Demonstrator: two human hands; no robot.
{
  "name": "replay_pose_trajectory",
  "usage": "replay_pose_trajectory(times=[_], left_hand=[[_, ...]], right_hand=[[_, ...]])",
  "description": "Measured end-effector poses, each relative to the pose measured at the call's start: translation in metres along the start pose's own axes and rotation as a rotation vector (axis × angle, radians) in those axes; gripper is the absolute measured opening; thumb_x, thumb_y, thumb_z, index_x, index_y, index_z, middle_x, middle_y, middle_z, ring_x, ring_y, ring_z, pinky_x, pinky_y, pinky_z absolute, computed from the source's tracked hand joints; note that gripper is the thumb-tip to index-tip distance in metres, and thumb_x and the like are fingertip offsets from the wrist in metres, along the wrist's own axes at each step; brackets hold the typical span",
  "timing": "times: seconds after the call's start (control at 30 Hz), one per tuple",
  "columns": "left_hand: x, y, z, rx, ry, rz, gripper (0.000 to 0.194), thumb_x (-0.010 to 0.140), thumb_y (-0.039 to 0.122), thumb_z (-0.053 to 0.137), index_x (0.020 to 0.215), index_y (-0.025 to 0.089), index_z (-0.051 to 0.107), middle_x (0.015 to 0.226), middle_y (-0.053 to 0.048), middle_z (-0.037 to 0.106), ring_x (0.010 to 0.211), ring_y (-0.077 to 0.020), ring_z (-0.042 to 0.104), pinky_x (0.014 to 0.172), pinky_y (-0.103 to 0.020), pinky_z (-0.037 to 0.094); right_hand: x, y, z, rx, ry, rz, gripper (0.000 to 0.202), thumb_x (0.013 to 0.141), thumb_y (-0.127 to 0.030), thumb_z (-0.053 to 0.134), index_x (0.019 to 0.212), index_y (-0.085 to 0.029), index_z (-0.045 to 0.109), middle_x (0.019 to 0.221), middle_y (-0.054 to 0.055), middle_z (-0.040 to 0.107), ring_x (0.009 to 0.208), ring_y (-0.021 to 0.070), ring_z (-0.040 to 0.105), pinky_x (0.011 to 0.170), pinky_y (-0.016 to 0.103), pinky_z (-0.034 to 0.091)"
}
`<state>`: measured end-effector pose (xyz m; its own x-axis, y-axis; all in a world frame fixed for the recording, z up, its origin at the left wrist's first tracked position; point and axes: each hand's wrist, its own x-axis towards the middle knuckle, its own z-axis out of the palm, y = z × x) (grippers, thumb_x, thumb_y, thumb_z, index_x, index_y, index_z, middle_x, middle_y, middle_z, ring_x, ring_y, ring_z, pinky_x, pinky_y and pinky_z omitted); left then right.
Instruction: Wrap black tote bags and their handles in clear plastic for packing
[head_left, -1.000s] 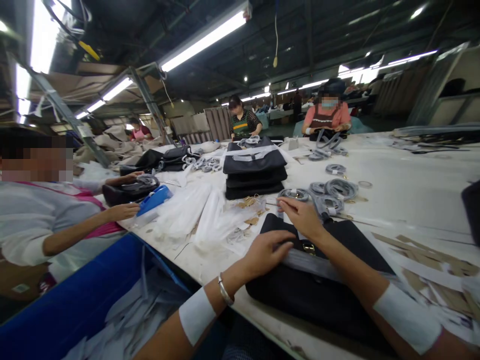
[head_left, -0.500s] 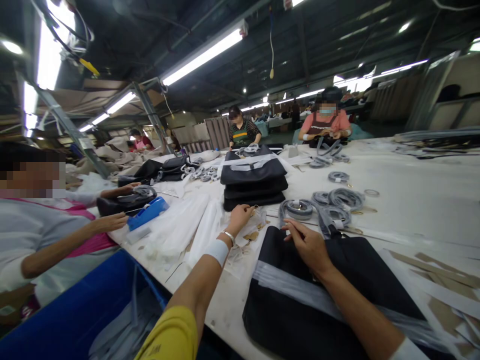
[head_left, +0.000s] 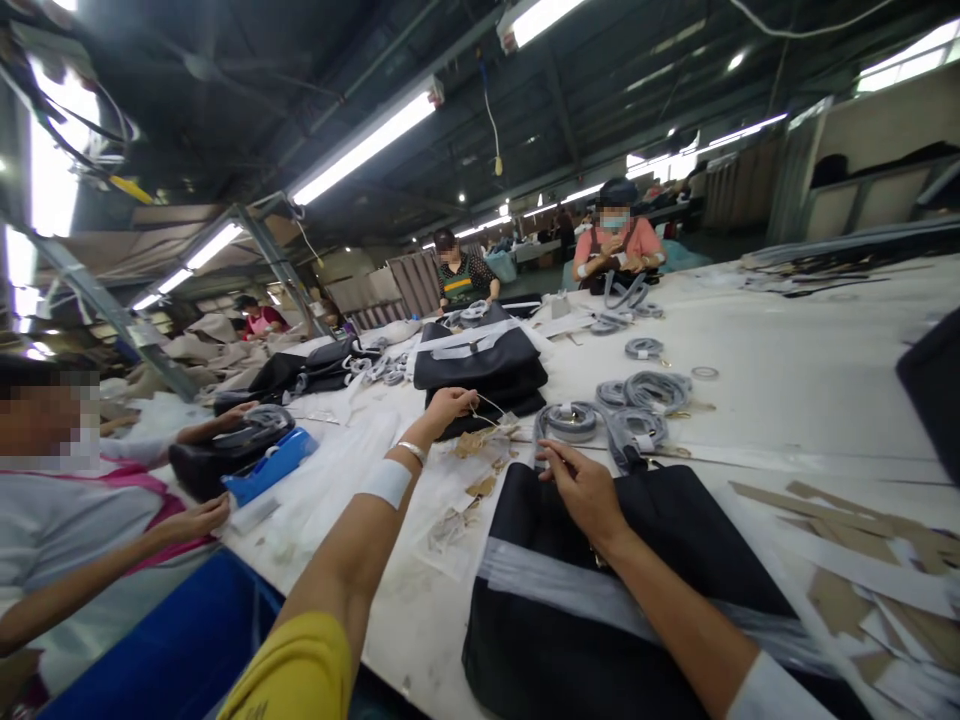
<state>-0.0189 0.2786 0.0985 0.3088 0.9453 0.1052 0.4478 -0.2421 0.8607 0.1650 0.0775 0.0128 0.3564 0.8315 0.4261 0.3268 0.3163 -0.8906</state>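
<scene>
My left hand [head_left: 452, 405] is closed in a pinch on a thin, light tag string [head_left: 489, 405]. The string runs down to a little heap of brown hang tags [head_left: 472, 442] on the table. My right hand [head_left: 589, 490], fingers loosely stretched and slightly apart, is over the upper part of a black bag [head_left: 547, 650]; nothing shows in its fingers. A band of clear plastic wrap [head_left: 547, 580] crosses the bag's front. Just beyond my right fingertips lies a coiled grey wrapped strap [head_left: 568, 422].
Stacked black bags [head_left: 480, 365] stand ahead. More coiled straps [head_left: 656, 390] lie behind my right hand, and cardboard scraps [head_left: 862, 560] at right. On the left, a co-worker [head_left: 82, 530] handles a bag beside a blue tape dispenser [head_left: 274, 465]. A blue bin [head_left: 172, 640] stands below the table edge.
My left hand has lifted slightly away from the tags, drawing the string out into view. The right hand stays over the bag. The whole view has swung to the right.
</scene>
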Motion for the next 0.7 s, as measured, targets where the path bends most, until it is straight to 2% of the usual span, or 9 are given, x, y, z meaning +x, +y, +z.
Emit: replay_pose_trajectory(times=[0.13, 0.27, 0.33, 0.47, 0.6, 0.63, 0.7], left_hand=[[-0.014, 0.027, -0.022, -0.091, 0.010, 0.025, 0.037, 0.091, 0.049, 0.058, 0.081, 0.014, 0.061, 0.072, -0.003, 0.065, 0.066, -0.0102, 0.063, 0.069, -0.024, 0.052], [-0.033, 0.048, -0.022, -0.116, -0.054, 0.057, 0.036, 0.087, 0.050, 0.063, 0.078, 0.015, 0.057, 0.058, 0.004, 0.051, 0.051, -0.0068, 0.052, 0.059, -0.022, 0.048], [-0.047, 0.059, -0.015, -0.117, -0.134, 0.087, 0.036, 0.086, 0.050, 0.064, 0.079, 0.015, 0.060, 0.057, 0.005, 0.048, 0.046, -0.0049, 0.043, 0.052, -0.020, 0.043], [-0.072, 0.080, 0.004, -0.107, -0.302, 0.160, 0.038, 0.082, 0.050, 0.068, 0.084, 0.013, 0.066, 0.062, 0.003, 0.054, 0.045, -0.0031, 0.036, 0.043, -0.017, 0.026], [-0.087, 0.093, 0.028, -0.123, -0.439, 0.201, 0.038, 0.079, 0.049, 0.072, 0.088, 0.012, 0.069, 0.070, 0.000, 0.061, 0.049, -0.0033, 0.038, 0.044, -0.017, 0.027], [-0.089, 0.094, 0.035, -0.135, -0.467, 0.204, 0.039, 0.079, 0.049, 0.072, 0.090, 0.012, 0.069, 0.072, -0.001, 0.062, 0.050, -0.0035, 0.040, 0.045, -0.016, 0.029], [-0.092, 0.096, 0.048, -0.170, -0.510, 0.210, 0.041, 0.080, 0.049, 0.071, 0.096, 0.011, 0.069, 0.076, -0.002, 0.063, 0.054, -0.0042, 0.045, 0.048, -0.016, 0.033]], right_hand=[[0.000, 0.002, 0.000, 0.049, 0.015, 0.017, 0.035, 0.091, -0.044, 0.053, 0.112, -0.022, 0.070, 0.094, 0.006, 0.076, 0.075, 0.0220, 0.072, 0.080, 0.035, 0.055], [0.001, 0.002, 0.001, 0.147, 0.024, 0.013, 0.036, 0.088, -0.044, 0.060, 0.114, -0.020, 0.069, 0.103, 0.008, 0.075, 0.090, 0.0240, 0.072, 0.088, 0.038, 0.055], [0.002, 0.002, 0.002, 0.212, -0.001, -0.017, 0.042, 0.085, -0.044, 0.065, 0.119, -0.020, 0.066, 0.115, 0.009, 0.071, 0.102, 0.0245, 0.069, 0.093, 0.039, 0.054], [0.003, 0.002, 0.003, 0.388, -0.101, -0.056, 0.065, 0.080, -0.044, 0.073, 0.138, -0.023, 0.052, 0.139, 0.011, 0.057, 0.125, 0.0241, 0.057, 0.107, 0.042, 0.044], [0.004, 0.000, 0.003, 0.480, -0.183, -0.061, 0.084, 0.077, -0.044, 0.076, 0.149, -0.027, 0.036, 0.152, 0.011, 0.043, 0.139, 0.0235, 0.041, 0.115, 0.046, 0.032], [0.004, -0.002, 0.002, 0.498, -0.196, -0.057, 0.087, 0.076, -0.044, 0.077, 0.150, -0.028, 0.035, 0.151, 0.011, 0.044, 0.140, 0.0238, 0.040, 0.115, 0.047, 0.031], [0.003, -0.007, 0.001, 0.554, -0.230, -0.032, 0.087, 0.074, -0.046, 0.079, 0.149, -0.028, 0.038, 0.142, 0.011, 0.055, 0.137, 0.0252, 0.045, 0.113, 0.048, 0.034]])
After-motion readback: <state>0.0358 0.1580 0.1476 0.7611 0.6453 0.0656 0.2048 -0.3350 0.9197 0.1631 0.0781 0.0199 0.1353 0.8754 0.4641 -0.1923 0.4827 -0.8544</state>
